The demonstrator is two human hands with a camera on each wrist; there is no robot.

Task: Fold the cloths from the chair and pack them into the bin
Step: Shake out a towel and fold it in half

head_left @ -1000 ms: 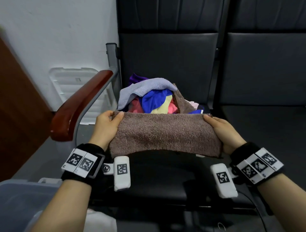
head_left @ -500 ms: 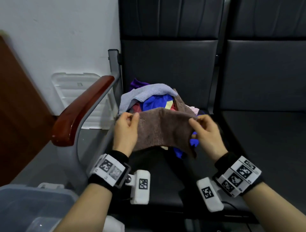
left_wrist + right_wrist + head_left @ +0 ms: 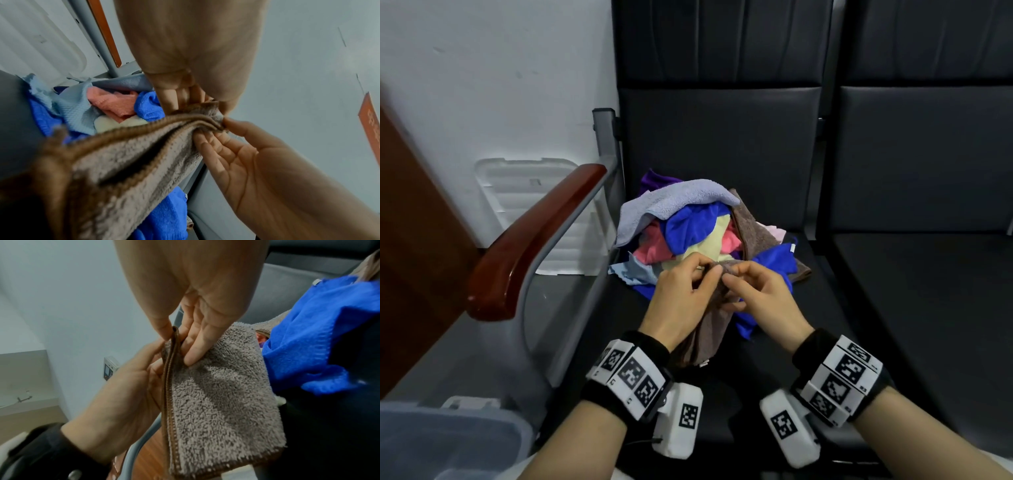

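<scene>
A brown terry cloth [image 3: 709, 335] hangs folded in half above the front of the black chair seat [image 3: 774, 342]. My left hand [image 3: 705, 274] and right hand [image 3: 736, 279] meet at its top and pinch the corners together. In the left wrist view the left hand [image 3: 197, 100] nips the stitched edge of the brown cloth [image 3: 133, 154] from above, and the right hand [image 3: 216, 129] pinches it from below. The right wrist view shows the right hand [image 3: 174, 340] on the hem of the cloth [image 3: 222, 394], opposite the left hand [image 3: 158, 356]. Behind lies a pile of cloths [image 3: 688, 226].
A translucent bin [image 3: 448, 442] stands at the lower left on the floor. Its white lid [image 3: 527, 205] leans on the wall behind the chair's wooden armrest [image 3: 534, 240]. A second black seat [image 3: 928, 308] adjoins on the right.
One second ago my hands held the brown cloth stretched wide. They have come together at the middle, so the cloth is folded in half and hangs down.
</scene>
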